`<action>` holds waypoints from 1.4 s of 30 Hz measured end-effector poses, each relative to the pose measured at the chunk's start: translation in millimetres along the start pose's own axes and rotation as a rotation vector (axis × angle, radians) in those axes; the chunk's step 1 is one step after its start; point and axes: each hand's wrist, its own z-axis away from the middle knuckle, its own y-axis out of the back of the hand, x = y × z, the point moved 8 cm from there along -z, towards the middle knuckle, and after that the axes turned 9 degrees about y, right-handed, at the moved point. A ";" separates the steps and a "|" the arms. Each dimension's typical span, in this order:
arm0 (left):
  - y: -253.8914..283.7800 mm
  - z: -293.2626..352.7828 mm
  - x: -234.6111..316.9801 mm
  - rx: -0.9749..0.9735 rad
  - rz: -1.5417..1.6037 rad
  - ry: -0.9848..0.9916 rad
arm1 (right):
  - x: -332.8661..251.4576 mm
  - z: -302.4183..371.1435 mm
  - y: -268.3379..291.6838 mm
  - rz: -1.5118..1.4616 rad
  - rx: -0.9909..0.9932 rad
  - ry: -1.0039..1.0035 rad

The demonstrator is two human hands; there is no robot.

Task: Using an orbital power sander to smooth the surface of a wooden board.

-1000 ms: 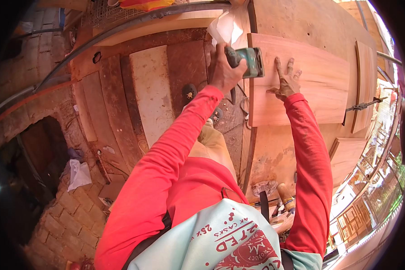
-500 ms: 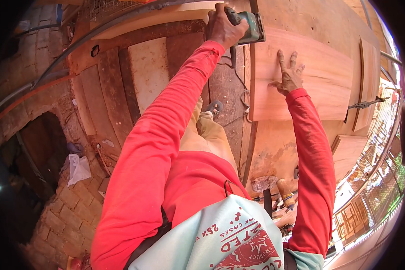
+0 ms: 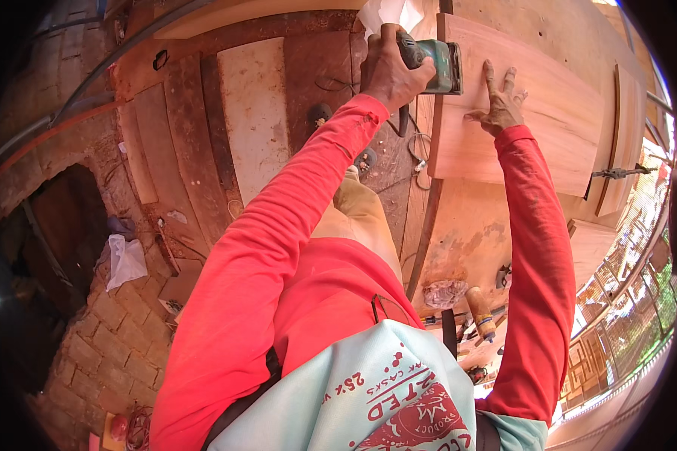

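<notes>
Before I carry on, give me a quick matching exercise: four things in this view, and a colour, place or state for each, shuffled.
Things:
1. Power tool
2. Right hand
3. Bottle
4. Right sleeve

Matches:
A. Red
B. Fingers spread on the wooden board
C. Gripped in the left hand
D. Lying lower in the picture than the wooden board

Right pairs: 1-C, 2-B, 3-D, 4-A

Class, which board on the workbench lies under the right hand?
The large board: the right hand is spread on it, while the narrow board farther right and the partly hidden board below have no hand on them.
</notes>
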 end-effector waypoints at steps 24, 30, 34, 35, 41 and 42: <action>2.6 124.3 -34.0 -0.065 0.056 0.160 | -1.4 -6.8 -1.9 -0.017 0.029 0.017; 3.1 154.8 -33.4 -0.035 0.039 0.130 | -0.7 -5.3 -2.3 -0.032 0.025 0.004; 1.4 172.0 -40.7 -0.007 0.034 0.082 | 3.2 -5.5 -2.3 -0.059 0.037 -0.013; 1.4 176.6 -42.8 0.010 0.050 0.067 | 1.9 -4.9 -1.4 -0.063 0.027 -0.020; 2.0 199.5 -47.4 -0.018 0.039 0.103 | 2.0 -5.2 -3.6 -0.085 0.014 -0.027; 0.0 195.9 -48.2 -0.020 0.037 0.101 | 1.9 -5.5 -3.1 -0.087 0.017 -0.021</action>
